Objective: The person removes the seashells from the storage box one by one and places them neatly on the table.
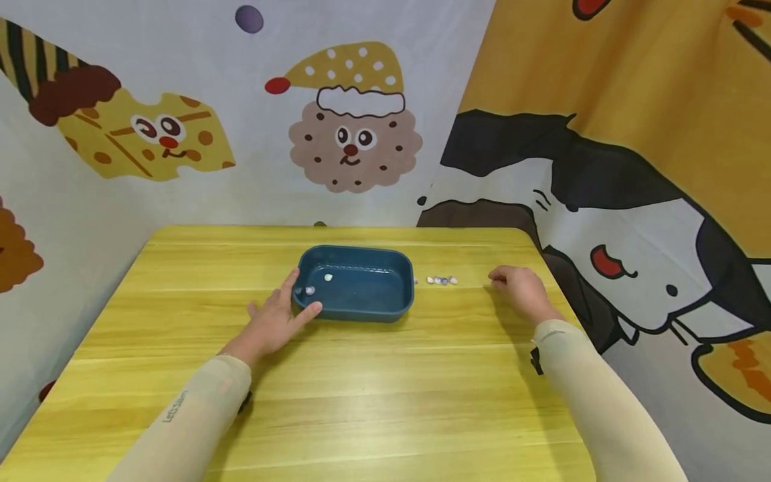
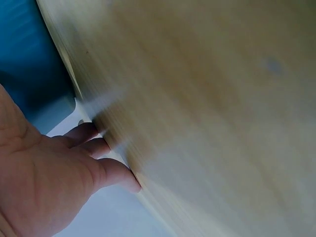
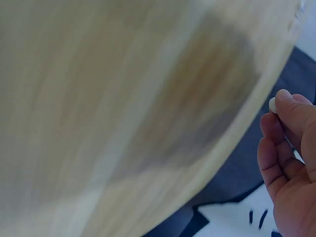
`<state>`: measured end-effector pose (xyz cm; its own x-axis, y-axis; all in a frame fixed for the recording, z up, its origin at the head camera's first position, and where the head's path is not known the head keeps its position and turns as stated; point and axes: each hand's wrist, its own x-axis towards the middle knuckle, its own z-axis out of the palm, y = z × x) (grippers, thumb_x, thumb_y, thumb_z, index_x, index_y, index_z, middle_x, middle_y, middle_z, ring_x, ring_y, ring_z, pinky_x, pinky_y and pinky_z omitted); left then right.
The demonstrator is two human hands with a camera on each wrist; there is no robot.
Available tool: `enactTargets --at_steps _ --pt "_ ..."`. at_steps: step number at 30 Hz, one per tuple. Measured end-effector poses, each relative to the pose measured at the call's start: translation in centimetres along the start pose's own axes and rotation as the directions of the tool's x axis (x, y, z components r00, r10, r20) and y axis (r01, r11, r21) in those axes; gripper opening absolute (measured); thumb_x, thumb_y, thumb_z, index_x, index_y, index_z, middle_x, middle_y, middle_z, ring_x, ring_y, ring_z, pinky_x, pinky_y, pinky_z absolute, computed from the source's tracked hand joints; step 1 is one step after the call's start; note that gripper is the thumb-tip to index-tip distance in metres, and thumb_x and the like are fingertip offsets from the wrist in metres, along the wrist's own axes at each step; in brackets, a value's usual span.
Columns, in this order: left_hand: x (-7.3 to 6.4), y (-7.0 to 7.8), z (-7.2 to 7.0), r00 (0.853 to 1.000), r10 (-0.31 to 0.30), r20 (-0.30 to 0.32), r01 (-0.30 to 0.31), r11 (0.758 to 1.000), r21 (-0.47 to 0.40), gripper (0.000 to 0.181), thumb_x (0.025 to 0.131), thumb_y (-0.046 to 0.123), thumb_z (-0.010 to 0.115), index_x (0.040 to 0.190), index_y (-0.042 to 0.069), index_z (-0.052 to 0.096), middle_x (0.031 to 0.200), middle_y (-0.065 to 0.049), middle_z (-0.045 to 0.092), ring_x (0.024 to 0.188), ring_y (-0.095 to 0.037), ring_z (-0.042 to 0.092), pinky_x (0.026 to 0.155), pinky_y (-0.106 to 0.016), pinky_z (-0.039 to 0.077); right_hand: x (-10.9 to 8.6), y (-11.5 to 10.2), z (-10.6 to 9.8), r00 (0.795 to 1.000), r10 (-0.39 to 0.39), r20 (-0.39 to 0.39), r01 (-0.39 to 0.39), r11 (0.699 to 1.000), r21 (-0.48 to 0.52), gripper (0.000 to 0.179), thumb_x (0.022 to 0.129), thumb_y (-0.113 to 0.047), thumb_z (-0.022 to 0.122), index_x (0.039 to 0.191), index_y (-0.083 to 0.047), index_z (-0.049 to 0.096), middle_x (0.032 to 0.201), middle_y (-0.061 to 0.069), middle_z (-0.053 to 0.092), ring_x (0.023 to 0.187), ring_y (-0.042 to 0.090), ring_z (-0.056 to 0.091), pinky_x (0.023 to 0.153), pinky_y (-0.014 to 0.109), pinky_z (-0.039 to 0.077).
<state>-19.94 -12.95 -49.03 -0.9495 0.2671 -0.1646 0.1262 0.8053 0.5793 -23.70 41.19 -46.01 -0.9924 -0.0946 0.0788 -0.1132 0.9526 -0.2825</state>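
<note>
A dark blue rectangular tray (image 1: 355,314) rests on the table, with a few small whitish pieces (image 1: 328,277) in its left part. My left hand (image 1: 272,320) lies at the tray's near left corner, thumb along the front rim and fingers at the left end, straight and spread. In the left wrist view its lower fingertips (image 2: 129,182) come down at the wood. Over the table's right side, my right hand (image 1: 523,289) pinches a small white rounded piece (image 3: 272,104) between thumb and forefinger. The piece's exact kind is too small to tell.
Several small white and purplish pieces (image 1: 444,280) lie in a row on the table (image 1: 361,402), between the tray and my right hand. Behind the table hangs a cartoon-printed cloth (image 1: 355,207), which also covers the sides. The table's right edge runs near my right forearm.
</note>
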Motion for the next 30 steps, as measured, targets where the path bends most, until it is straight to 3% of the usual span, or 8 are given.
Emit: enactTargets --at_steps 8,18,30 --pt "-0.1 0.2 0.3 1.000 -0.004 0.006 0.004 1.000 -0.022 0.101 0.103 0.079 0.037 0.172 0.028 -0.015 0.176 -0.028 0.020 0.160 -0.057 0.021 0.112 -0.093 -0.004 1.4 -0.6 2.6 1.000 -0.021 -0.013 0.021 0.998 -0.059 0.025 0.106 -0.012 0.067 0.129 -0.006 0.074 0.119 0.017 0.080 0.105 0.040 0.077 0.091 0.058 0.060" --pt "-0.2 0.2 -0.1 1.000 -0.008 -0.006 0.008 1.000 -0.016 0.102 0.103 0.080 0.038 0.172 0.026 -0.014 0.176 -0.028 0.022 0.160 -0.056 0.022 0.112 -0.094 -0.003 2.1 -2.0 2.7 0.998 -0.064 -0.018 0.062 0.992 -0.114 0.032 0.105 -0.013 0.068 0.137 -0.009 0.073 0.117 0.011 0.082 0.100 0.037 0.078 0.086 0.057 0.061" --pt "-0.4 0.5 -0.1 1.000 -0.016 0.002 0.016 1.000 -0.017 0.101 0.103 0.079 0.038 0.172 0.027 -0.015 0.177 -0.027 0.019 0.161 -0.057 0.017 0.113 -0.093 -0.004 1.9 -2.2 2.7 0.998 -0.059 -0.012 0.058 0.994 -0.091 0.028 0.102 -0.015 0.074 0.129 -0.010 0.076 0.111 0.007 0.084 0.097 0.033 0.079 0.085 0.054 0.061"
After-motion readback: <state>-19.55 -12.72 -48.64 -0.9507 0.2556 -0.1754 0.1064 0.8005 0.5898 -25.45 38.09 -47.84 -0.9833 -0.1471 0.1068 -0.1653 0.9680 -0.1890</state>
